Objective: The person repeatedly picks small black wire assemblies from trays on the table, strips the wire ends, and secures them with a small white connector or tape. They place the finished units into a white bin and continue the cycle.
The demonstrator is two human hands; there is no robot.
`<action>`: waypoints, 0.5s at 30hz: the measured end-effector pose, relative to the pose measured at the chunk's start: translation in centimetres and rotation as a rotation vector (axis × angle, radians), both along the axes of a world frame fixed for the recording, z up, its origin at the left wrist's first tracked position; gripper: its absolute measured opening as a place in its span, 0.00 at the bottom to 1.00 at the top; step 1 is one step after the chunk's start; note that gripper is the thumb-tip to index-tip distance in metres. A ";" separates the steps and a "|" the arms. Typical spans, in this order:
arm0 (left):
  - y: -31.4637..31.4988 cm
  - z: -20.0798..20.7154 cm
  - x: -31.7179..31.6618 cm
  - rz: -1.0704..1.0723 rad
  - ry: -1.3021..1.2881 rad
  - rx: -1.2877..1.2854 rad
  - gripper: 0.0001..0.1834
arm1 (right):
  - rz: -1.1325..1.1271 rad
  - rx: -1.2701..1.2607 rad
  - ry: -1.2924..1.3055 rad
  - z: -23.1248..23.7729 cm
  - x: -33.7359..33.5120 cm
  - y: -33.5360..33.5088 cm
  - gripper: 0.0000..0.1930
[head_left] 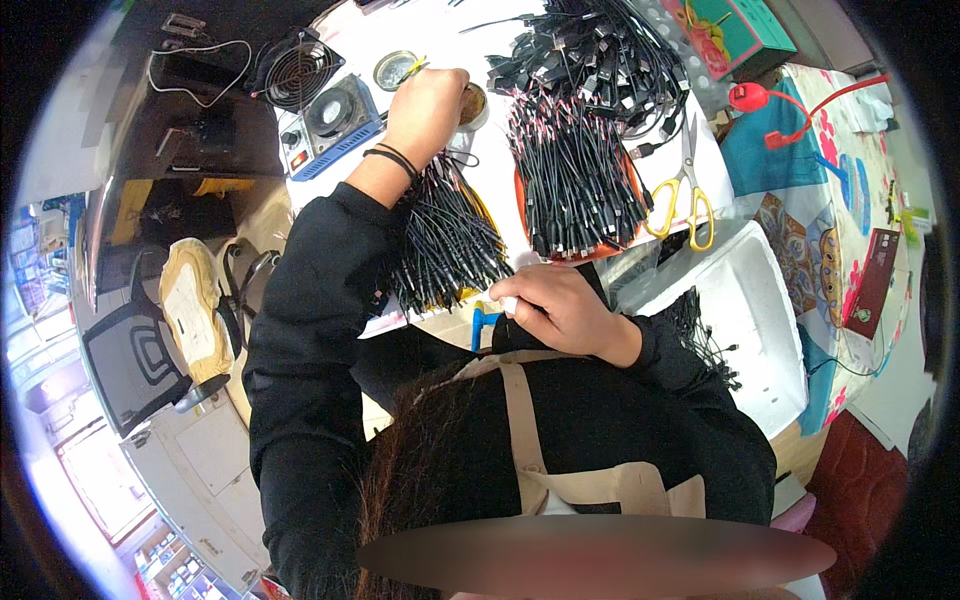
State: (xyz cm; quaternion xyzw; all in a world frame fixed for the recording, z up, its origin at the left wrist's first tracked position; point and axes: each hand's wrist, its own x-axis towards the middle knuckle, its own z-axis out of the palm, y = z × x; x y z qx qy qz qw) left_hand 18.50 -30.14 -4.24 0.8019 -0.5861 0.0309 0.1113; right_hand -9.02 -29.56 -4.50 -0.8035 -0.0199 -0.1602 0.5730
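My left hand (428, 108) reaches over the table with its fingers curled in, beside a round tin (390, 70) and a small round pot (474, 108). A yellow tip shows at its fingers; what they hold is mostly hidden. Close to my body, my right hand (570, 312) is closed, with a small white piece at its fingertips that I cannot name. Between the hands lies a bundle of short black cables (450, 240) on something yellow. To its right, a second bundle of black cables (575, 180) with reddish wire ends lies on an orange-red tray (521, 195).
Yellow-handled scissors (685, 200) lie at the table's right edge. Beyond the bundles is a heap of black USB cables (600, 60). A blue-and-grey device (335, 125) and a black fan (298, 70) stand far left. A white foam box (765, 350) holding black cables stands at my right.
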 end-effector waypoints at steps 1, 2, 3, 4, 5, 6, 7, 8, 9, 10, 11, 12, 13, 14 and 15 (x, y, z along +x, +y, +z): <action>-0.1 -0.1 0.0 -0.003 -0.002 -0.002 0.04 | 0.002 0.003 0.001 0.0 0.1 0.0 0.10; -0.2 -0.1 0.0 -0.004 -0.005 -0.005 0.04 | 0.006 0.007 0.003 -0.1 0.1 0.0 0.10; -0.3 -0.1 0.0 -0.005 -0.008 -0.011 0.04 | 0.021 0.014 0.021 -0.1 0.1 0.0 0.10; -0.3 -0.1 -0.1 0.001 -0.006 0.000 0.05 | 0.018 0.008 0.030 -0.1 0.0 0.0 0.10; -0.3 -0.1 -0.1 0.006 -0.004 0.007 0.05 | 0.026 0.005 0.055 -0.1 0.0 0.0 0.10; -0.2 0.0 -0.1 0.011 -0.002 0.013 0.05 | 0.027 0.002 0.074 -0.1 -0.1 0.0 0.10; 0.0 0.2 -0.2 0.019 0.025 -0.018 0.06 | 0.010 0.001 0.061 -0.2 -0.3 0.1 0.10; 0.2 0.4 -0.2 0.026 0.050 -0.051 0.06 | -0.014 -0.002 0.040 -0.2 -0.3 0.2 0.10; 0.4 0.6 -0.2 0.034 0.079 -0.078 0.07 | -0.037 -0.005 0.019 -0.3 -0.4 0.3 0.10; 0.7 0.9 -0.2 0.072 0.098 -0.085 0.09 | -0.042 0.013 0.029 -0.3 -0.5 0.4 0.10; 1.2 1.3 0.0 0.064 0.120 -0.109 0.10 | -0.061 0.019 -0.003 -0.4 -0.5 0.6 0.10; 1.7 1.8 0.1 0.061 0.129 -0.139 0.09 | -0.080 0.024 -0.036 -0.4 -0.5 0.8 0.10; 2.2 2.3 0.4 0.071 0.140 -0.154 0.09 | -0.097 0.028 -0.070 -0.5 -0.5 1.0 0.10; 3.0 2.7 0.6 0.047 0.124 -0.199 0.08 | -0.075 0.007 -0.029 -0.5 -0.7 1.0 0.11; 3.9 3.2 0.9 0.047 0.105 -0.211 0.08 | -0.077 -0.004 -0.022 -0.5 -0.8 1.1 0.11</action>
